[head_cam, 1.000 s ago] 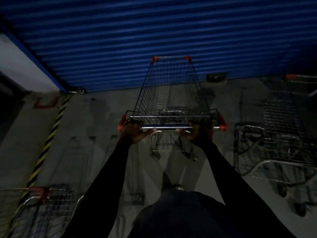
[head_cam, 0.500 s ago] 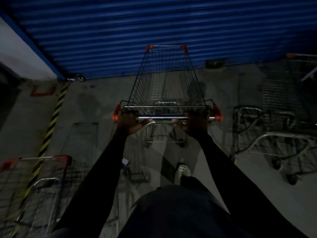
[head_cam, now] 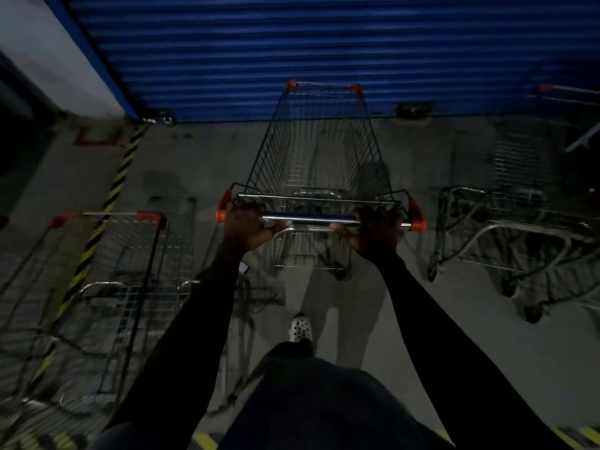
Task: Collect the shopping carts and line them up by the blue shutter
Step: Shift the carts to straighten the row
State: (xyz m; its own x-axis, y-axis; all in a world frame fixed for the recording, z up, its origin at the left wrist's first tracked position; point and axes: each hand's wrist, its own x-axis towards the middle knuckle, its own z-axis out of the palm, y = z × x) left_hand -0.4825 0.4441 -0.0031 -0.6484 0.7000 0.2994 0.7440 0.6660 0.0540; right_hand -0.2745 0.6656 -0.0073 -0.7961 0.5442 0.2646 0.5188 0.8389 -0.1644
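Steel-wire shopping cart (head_cam: 319,164) with orange corner caps: it stands on the concrete floor (head_cam: 201,164) dead ahead, nose near the blue shutter (head_cam: 292,43); I cannot tell whether they touch. Left hand (head_cam: 248,227): I read its fingers as curled tight round the handle bar (head_cam: 311,218) at the left end. Right hand (head_cam: 373,230): fingers wrapped round the same bar at the right end. Second cart (head_cam: 130,271): parked to the left, beside the yellow-and-black stripe (head_cam: 110,203). Third cart (head_cam: 519,206): right side, dim. White spotted shoe (head_cam: 300,328): on the floor behind the handle.
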